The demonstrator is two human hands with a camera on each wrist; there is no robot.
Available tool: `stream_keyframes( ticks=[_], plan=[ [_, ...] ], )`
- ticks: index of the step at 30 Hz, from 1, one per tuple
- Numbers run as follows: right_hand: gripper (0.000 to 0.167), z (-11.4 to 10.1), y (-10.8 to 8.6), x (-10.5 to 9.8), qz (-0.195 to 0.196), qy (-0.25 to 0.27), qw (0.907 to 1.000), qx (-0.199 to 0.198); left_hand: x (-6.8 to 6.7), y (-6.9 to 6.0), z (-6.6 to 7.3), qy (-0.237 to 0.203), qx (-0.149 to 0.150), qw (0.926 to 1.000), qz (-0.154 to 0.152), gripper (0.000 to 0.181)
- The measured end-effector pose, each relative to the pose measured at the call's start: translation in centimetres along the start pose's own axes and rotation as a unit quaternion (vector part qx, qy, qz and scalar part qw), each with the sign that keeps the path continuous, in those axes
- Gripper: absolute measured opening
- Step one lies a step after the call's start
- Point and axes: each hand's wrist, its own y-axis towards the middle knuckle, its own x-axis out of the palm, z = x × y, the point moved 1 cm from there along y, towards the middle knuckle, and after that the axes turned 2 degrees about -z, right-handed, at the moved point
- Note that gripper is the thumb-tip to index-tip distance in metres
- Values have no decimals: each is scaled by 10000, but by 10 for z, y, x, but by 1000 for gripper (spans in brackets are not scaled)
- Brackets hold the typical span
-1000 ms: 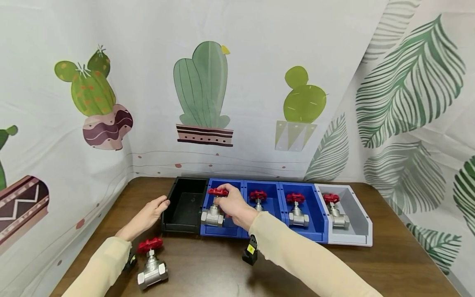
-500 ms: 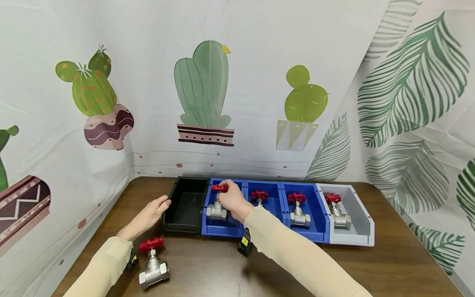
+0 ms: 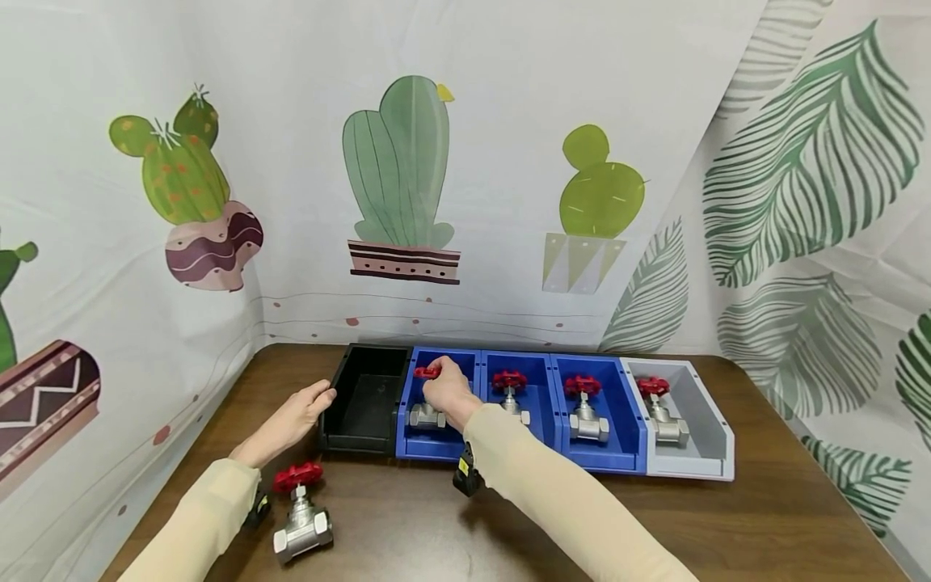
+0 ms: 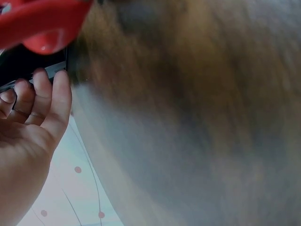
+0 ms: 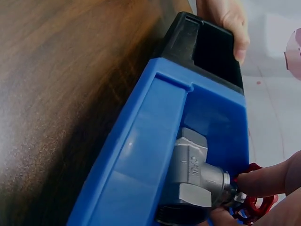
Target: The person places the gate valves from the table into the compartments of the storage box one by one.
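Observation:
My right hand [image 3: 449,392] holds a steel valve [image 3: 425,416] by its red handwheel [image 5: 254,205], inside the leftmost blue bin [image 3: 429,447]. In the right wrist view, the valve's metal body [image 5: 190,172] lies in the bin, with thumb and finger round the neck and wheel. My left hand [image 3: 294,416] grips the left wall of the black bin [image 3: 356,444], its fingers bent at the rim. Another valve [image 3: 301,525] with a red handwheel stands on the table beside my left wrist; its wheel [image 4: 42,23] looms close in the left wrist view.
Two more blue bins [image 3: 604,462] and a grey bin [image 3: 691,467] continue the row to the right. Each holds one red-wheeled valve, such as the valve [image 3: 589,420] in the rightmost blue bin. The brown table [image 3: 407,525] meets a patterned cloth [image 3: 494,162] behind.
My right hand has moved the valve back and down into the leftmost blue bin, its body now lower behind the front lip. My left hand stays at the black bin.

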Motion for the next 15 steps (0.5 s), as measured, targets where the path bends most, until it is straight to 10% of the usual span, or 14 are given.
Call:
stream_keyframes(
  ticks=[15],
  plan=[
    [48,11,9,3,-174,-94,9991,362,0,0,0,16,-26,10000,-24,23]
  ],
)
